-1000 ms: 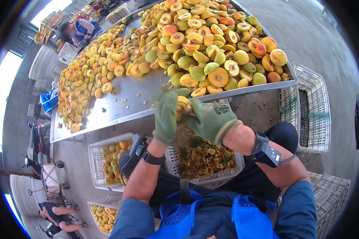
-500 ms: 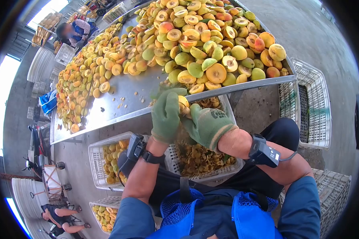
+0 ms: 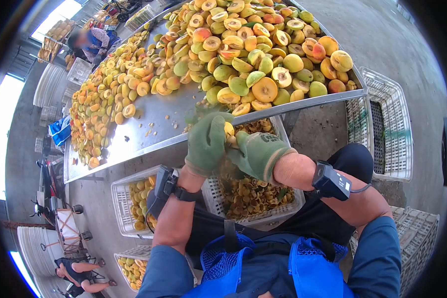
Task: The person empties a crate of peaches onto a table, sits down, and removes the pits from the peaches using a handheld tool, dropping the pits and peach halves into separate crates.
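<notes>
Both my hands wear green work gloves and meet just below the near edge of the metal table. Wrapped in my left hand is a small yellow peach piece, mostly covered by the glove. My right hand is closed, its fingertips pressed close against that piece. Something small and tan shows at those fingertips, too hidden to name. A white crate holding brownish-yellow fruit scraps stands beneath my hands. Halved peaches, yellow and green with red blushes, are heaped on the table.
Left of my legs stand crates of fruit, one by my knee and another nearer me. Other crates are at the right. A co-worker sits at the table's far left. Another person sits at lower left.
My hands stay together around the peach piece, with only slight shifts of the wrists. The view has moved a little.
</notes>
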Action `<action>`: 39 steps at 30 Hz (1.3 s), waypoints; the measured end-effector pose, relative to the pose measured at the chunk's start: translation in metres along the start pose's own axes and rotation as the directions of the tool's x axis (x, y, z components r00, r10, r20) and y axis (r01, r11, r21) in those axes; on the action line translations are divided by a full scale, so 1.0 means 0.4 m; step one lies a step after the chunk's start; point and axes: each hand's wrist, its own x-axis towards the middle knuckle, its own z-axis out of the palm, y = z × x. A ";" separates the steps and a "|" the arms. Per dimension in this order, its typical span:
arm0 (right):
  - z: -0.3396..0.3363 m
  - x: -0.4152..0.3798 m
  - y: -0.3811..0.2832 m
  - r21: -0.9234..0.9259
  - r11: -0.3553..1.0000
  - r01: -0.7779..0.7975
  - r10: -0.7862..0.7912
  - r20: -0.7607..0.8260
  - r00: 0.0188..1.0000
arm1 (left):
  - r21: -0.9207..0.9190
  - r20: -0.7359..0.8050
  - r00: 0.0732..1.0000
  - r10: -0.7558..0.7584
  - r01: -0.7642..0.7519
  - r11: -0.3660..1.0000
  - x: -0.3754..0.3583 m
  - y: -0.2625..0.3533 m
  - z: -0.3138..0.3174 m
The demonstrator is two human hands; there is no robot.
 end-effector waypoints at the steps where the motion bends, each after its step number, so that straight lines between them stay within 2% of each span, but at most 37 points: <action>1: -0.006 0.001 0.000 -0.040 0.999 -0.006 0.006 0.020 1.000 | -0.003 0.051 0.999 -0.020 0.020 1.000 0.004 0.003 -0.007; 5: 0.001 0.010 0.025 -0.099 0.993 0.062 -0.054 0.079 0.995 | -0.066 0.317 0.948 -0.030 0.053 0.996 0.028 -0.020 -0.034; 7: -0.002 0.020 0.031 -0.078 0.996 0.052 -0.044 0.101 0.994 | -0.043 0.358 0.928 0.103 -0.094 0.995 0.046 -0.057 -0.042; 8: 0.000 0.026 0.039 -0.010 0.997 0.076 -0.075 0.066 0.995 | -0.033 0.378 0.910 0.171 -0.171 0.985 0.050 -0.076 -0.043; 9: -0.002 0.035 0.051 0.053 0.993 0.105 -0.106 0.024 0.994 | -0.229 0.265 0.957 0.116 -0.054 0.972 0.047 -0.094 -0.037; 10: -0.006 0.043 0.057 0.114 0.984 0.136 -0.134 -0.023 0.991 | -0.429 0.166 0.985 0.037 0.038 0.903 0.034 -0.109 -0.024; 12: -0.014 0.047 0.050 0.225 0.964 0.144 -0.141 -0.033 0.990 | -0.588 -0.049 0.994 -0.102 0.054 0.807 -0.004 -0.041 0.016; 14: -0.008 0.054 0.042 0.339 0.931 0.132 -0.133 -0.020 0.991 | -0.174 -0.149 0.983 0.103 -0.128 0.976 -0.023 -0.071 0.052; 15: 0.007 0.056 0.039 0.400 0.910 0.109 -0.120 0.002 0.993 | -0.427 -0.163 0.986 -0.042 -0.032 0.904 -0.029 -0.057 0.066; 16: 0.017 0.059 0.036 0.459 0.885 0.082 -0.106 0.026 0.994 | -0.656 -0.174 0.967 -0.187 0.027 0.754 -0.035 -0.042 0.079; 18: -0.004 0.058 0.010 0.475 0.879 -0.049 -0.050 0.192 0.980 | -0.547 -0.139 0.976 -0.167 0.066 0.835 -0.026 -0.084 0.052; 19: -0.017 0.055 0.001 0.475 0.873 -0.113 -0.021 0.268 0.963 | -0.445 -0.142 0.984 -0.105 0.031 0.895 -0.021 -0.097 0.046; 20: -0.023 0.052 0.000 0.458 0.883 -0.104 -0.027 0.271 0.962 | -0.339 -0.145 0.989 -0.043 -0.009 0.941 -0.012 -0.099 0.039; 21: -0.028 0.049 0.001 0.441 0.892 -0.095 -0.033 0.274 0.961 | -0.177 -0.156 0.985 0.073 -0.100 0.979 -0.008 -0.098 0.035; 23: -0.031 0.044 0.000 0.413 0.906 -0.094 -0.032 0.287 0.957 | 0.014 -0.114 0.953 0.279 -0.279 0.960 -0.002 -0.091 0.025; 25: -0.035 0.038 0.002 0.392 0.914 -0.109 -0.013 0.295 0.955 | 0.049 -0.036 0.887 0.460 -0.458 0.887 0.017 -0.082 0.020; 27: -0.038 0.038 0.009 0.402 0.911 -0.090 -0.044 0.314 0.948 | -0.116 0.069 0.950 0.304 -0.295 0.948 0.022 -0.087 0.009; 28: -0.039 0.041 0.010 0.406 0.911 -0.079 -0.063 0.324 0.944 | -0.171 0.101 0.957 0.272 -0.253 0.952 0.023 -0.089 0.006; 31: -0.079 0.022 -0.023 0.475 0.828 -0.298 0.029 0.495 0.868 | -0.291 0.132 0.962 0.238 -0.192 0.937 0.027 -0.089 -0.002; 34: -0.079 0.015 -0.017 0.616 0.714 -0.334 -0.081 0.546 0.834 | -0.393 0.115 0.985 0.125 -0.071 0.917 0.024 -0.061 -0.013; 36: -0.055 0.031 0.009 0.711 0.506 -0.489 -0.205 0.649 0.732 | -0.314 0.099 0.987 0.130 -0.093 0.945 0.013 -0.059 -0.014; 38: -0.028 0.050 0.032 0.743 0.312 -0.592 -0.338 0.669 0.662 | -0.381 0.068 0.996 0.064 -0.033 0.924 0.006 -0.048 -0.011; 39: -0.016 0.057 0.040 0.750 0.231 -0.620 -0.396 0.655 0.644 | -0.485 0.052 0.999 -0.011 0.035 0.874 0.002 -0.038 -0.005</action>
